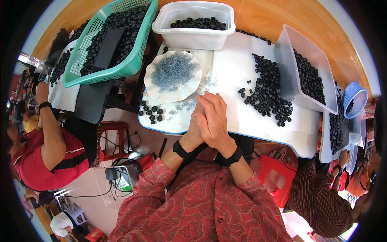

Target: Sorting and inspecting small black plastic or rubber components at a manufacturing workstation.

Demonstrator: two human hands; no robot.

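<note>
My left hand (pixel 195 128) and my right hand (pixel 217 124) are clasped over the table's front edge. The right fingers fold across the left hand and hide most of its fingers. Both look closed, and whatever lies between the palms, if anything, is hidden. Just beyond them stands a white scalloped plate (pixel 155 92) heaped with small translucent blue-grey rings (pixel 173 70). More rings lie scattered on the white tabletop (pixel 229 66) beside it. Several round black parts (pixel 153 109) sit left of my hands. To the right spreads a pile of small black ring-shaped parts (pixel 268 86).
Behind the plate stands a white tub (pixel 193 38) of black parts. A translucent bin (pixel 288 80) is at the right and a green basket (pixel 139 60) at the left. Red stools (pixel 276 177) stand below. People in red (pixel 64 161) and striped (pixel 318 193) clothing sit either side.
</note>
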